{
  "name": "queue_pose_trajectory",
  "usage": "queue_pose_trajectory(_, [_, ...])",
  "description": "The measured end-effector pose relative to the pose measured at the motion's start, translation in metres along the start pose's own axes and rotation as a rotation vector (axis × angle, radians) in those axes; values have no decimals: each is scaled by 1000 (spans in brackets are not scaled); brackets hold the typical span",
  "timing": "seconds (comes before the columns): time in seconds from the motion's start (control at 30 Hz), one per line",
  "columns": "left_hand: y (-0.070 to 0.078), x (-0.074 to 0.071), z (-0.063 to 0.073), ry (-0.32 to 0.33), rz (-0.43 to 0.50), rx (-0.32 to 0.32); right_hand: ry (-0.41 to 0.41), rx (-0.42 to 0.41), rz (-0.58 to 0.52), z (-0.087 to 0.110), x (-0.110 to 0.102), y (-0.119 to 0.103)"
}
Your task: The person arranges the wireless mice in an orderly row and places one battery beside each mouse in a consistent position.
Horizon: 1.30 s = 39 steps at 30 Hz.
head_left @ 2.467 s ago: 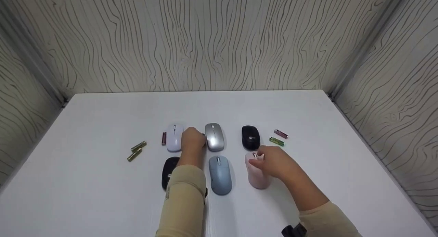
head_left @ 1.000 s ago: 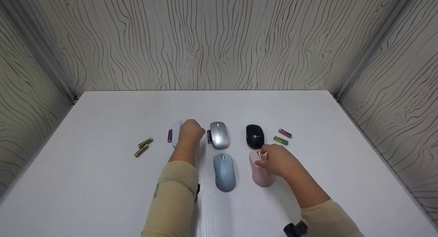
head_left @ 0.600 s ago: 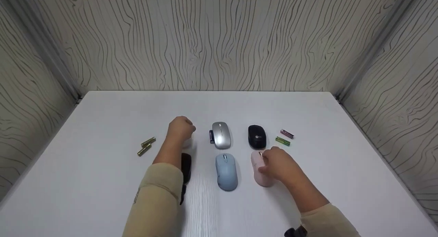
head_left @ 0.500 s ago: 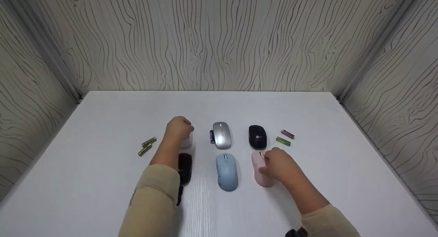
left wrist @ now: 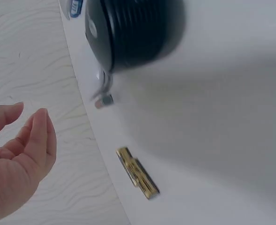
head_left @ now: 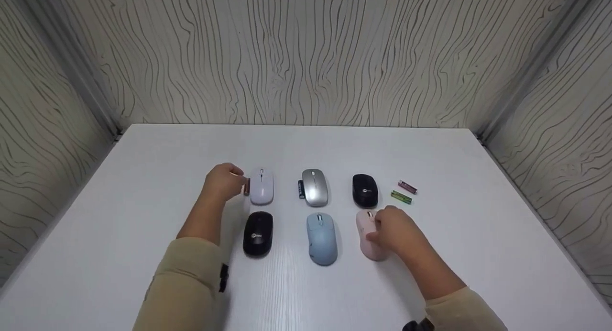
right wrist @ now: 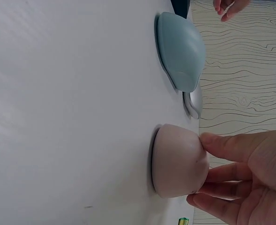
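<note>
In the head view my left hand (head_left: 224, 182) hovers left of the white mouse (head_left: 261, 186), near a red battery (head_left: 246, 186) beside that mouse. The left wrist view shows its thumb and fingertips apart, with nothing between them. My right hand (head_left: 394, 229) grips the pink mouse (head_left: 367, 237); in the right wrist view the thumb is on one side of the pink mouse (right wrist: 177, 161) and fingers are on the other. A dark battery (head_left: 301, 189) lies against the left side of the silver mouse (head_left: 315, 187).
A black mouse (head_left: 258, 234) and a blue mouse (head_left: 322, 239) sit in the front row; another black mouse (head_left: 365, 191) is behind the pink one. Red (head_left: 407, 187) and green (head_left: 401, 197) batteries lie at right. Gold batteries (left wrist: 138, 173) appear in the left wrist view, hidden by my arm in the head view.
My left hand has moved left, from between the white and silver mice, past the white mouse. The dark battery, mostly covered by that hand at first, now shows beside the silver mouse. My right hand stays on the pink mouse.
</note>
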<state>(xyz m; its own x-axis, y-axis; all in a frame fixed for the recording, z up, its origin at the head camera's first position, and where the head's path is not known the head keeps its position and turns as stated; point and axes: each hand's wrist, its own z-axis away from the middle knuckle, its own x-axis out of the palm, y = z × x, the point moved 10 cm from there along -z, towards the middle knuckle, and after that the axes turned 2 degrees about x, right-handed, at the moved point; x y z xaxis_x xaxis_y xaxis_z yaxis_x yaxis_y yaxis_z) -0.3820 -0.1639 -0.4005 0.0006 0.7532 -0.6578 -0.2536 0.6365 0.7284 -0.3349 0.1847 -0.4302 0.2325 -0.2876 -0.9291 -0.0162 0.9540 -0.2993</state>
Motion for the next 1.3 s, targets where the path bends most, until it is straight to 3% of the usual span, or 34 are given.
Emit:
queue_pose_trajectory(0.27, [-23,-9,8,-35,32,-47,16,-28,-39,-1,-4,5])
queue_pose_trajectory(0.47, [-35,-8,15,-54,91,-57,90,-75,-67,-7,-28,18])
queue_pose_trajectory(0.73, [-47,-1,21,-65,118,-64,154,-43,-36,-24,-52,43])
queue_pose_trajectory(1.0, [-52,6,27,-72,82,-61,167,16,21,-46,-47,64])
queue_pose_trajectory(1.3, [-50,13,36,-81,-19,20,157,26,120,-66,-32,80])
